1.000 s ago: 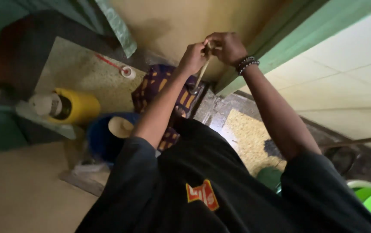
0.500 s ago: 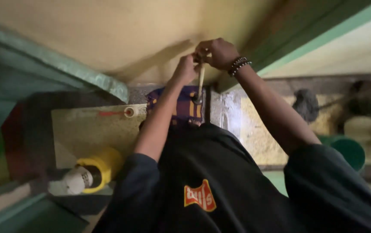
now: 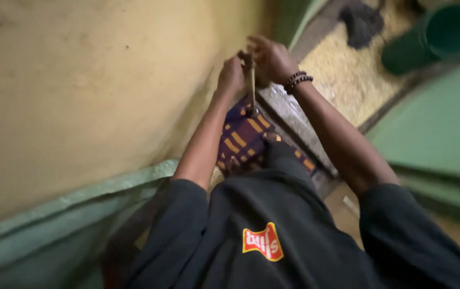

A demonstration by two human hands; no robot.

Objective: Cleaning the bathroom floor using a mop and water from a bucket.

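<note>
My left hand (image 3: 231, 75) and my right hand (image 3: 268, 59) are raised together close to a yellow wall (image 3: 96, 85). Both pinch the top of a thin pale stick-like tool (image 3: 252, 88) that hangs straight down, with a small dark metal piece at its lower end. A dark beaded bracelet (image 3: 297, 81) circles my right wrist. Below the hands lies a purple cloth with orange stripes (image 3: 243, 140). My black shirt with a red and yellow patch fills the lower frame.
A green bucket (image 3: 439, 35) stands at the top right on a speckled floor (image 3: 348, 80), beside a dark rag (image 3: 361, 21). A green door frame (image 3: 294, 16) rises next to the hands. A green painted band (image 3: 69, 214) runs along the wall's lower left.
The view has swung round: the yellow container and blue bucket have left the frame, and the wall now fills the left. Both hands stay together on the thin tool.
</note>
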